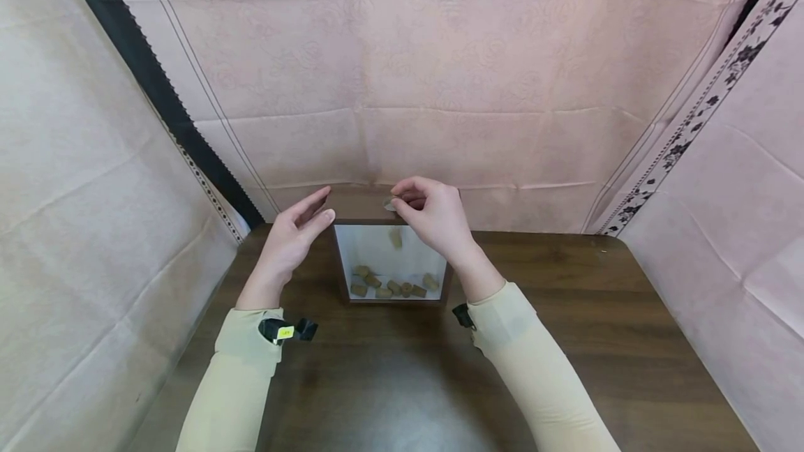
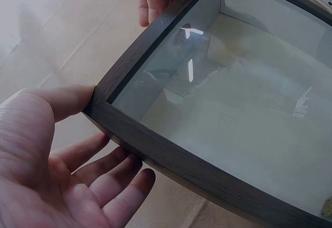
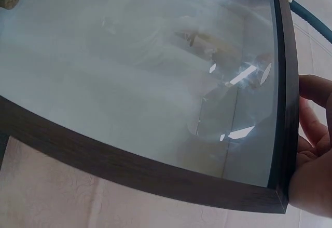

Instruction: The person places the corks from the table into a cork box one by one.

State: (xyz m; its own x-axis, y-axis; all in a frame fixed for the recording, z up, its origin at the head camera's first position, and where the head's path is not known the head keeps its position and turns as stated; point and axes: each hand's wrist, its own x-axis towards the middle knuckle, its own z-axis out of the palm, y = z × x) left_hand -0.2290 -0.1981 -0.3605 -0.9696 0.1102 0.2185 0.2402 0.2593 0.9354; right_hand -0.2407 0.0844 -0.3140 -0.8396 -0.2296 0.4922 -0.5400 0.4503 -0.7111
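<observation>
Right hand [image 1: 433, 215]: thumb, forefinger bent close at small grey piece [image 1: 389, 206]; can't tell if pinched. Left hand [image 1: 287, 243] loosely open, thumb at corner of box [image 1: 358, 205], upright on table [image 1: 565, 340], corks [image 1: 383, 293] inside. Likely stiff, fairly light; glass [image 3: 129, 67] slick, fragile; hold by dark frame [image 3: 129, 166].

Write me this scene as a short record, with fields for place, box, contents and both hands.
Place: brown table
Box: on the table, dark frame, glass front
Contents: corks at the bottom, one higher up, apart
Left hand: at the box's top left corner
Right hand: over the box's top; whether it holds something is unclear
</observation>
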